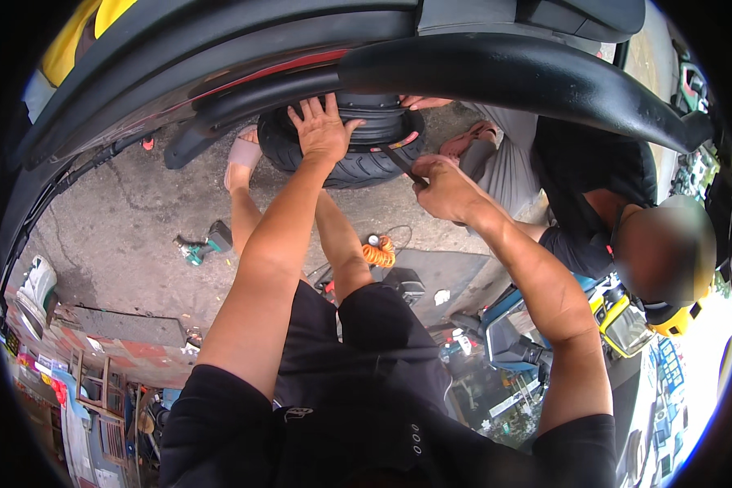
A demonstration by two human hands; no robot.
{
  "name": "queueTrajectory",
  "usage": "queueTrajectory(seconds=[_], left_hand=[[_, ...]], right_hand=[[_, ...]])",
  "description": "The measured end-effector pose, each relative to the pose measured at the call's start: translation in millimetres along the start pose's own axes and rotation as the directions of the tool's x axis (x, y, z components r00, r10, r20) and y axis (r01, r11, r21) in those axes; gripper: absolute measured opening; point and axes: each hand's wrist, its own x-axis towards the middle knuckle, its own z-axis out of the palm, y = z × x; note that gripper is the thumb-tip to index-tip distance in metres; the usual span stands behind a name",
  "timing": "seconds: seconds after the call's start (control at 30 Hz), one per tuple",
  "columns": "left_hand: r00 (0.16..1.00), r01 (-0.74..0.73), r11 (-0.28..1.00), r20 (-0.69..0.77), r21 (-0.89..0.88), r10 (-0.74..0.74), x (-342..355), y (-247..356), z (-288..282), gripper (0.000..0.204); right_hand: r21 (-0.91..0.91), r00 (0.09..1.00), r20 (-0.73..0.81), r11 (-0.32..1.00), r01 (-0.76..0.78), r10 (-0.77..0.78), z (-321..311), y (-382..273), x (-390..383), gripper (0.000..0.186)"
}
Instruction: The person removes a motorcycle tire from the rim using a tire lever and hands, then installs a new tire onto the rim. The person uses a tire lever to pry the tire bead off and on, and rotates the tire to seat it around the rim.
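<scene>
We lay our left hand (324, 134), fingers spread and gripping nothing, over the tire (350, 172) on the ground (130, 244); our right hand (447, 189) clenches a dark bar (400, 161) slanting forward-left to the tire's right side.

Black short-sleeved T-shirt (342, 451), left sleeve (220, 419) and right sleeve (576, 449) both ending above the elbow; small pale outlined emblem (298, 414) on dark cloth at left, short line of pale ring-shaped marks (416, 439) farther right. Black shorts (390, 325), loose-legged, reaching about the knee; dusty-pink slide sandal (244, 152), broad strap, on the left foot. Left hand (324, 132) and right hand (449, 187) are ungloved.
</scene>
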Motion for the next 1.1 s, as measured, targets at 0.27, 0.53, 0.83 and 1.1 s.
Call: queueTrajectory(seconds=[0.27, 0.53, 0.83, 1.1], left_hand=[[0.999, -0.046, 0.998, -0.025, 0.046, 0.047, 0, -2, 6, 0.105], [0.999, -0.045, 0.998, -0.016, 0.045, 0.045, -2, -9, 8, 0.102], [0.998, -0.033, 0.999, 0.051, 0.007, 0.033, -2, -7, -10, 0.090], [0.995, -0.044, 0.998, 0.084, -0.052, 0.049, -4, -10, -16, 0.079]], right_hand=[[-0.026, 0.992, -0.008, 0.991, -0.129, 0.129, 5, -22, 10, 0.038], [-0.138, 0.987, -0.038, 0.978, -0.159, 0.155, 3, -39, 22, 0.034], [0.451, 0.885, 0.380, 0.781, -0.433, 0.270, -30, -22, 56, 0.016], [0.525, 0.882, 0.469, -0.818, -0.236, 0.047, -7, -22, 65, 0.022]])
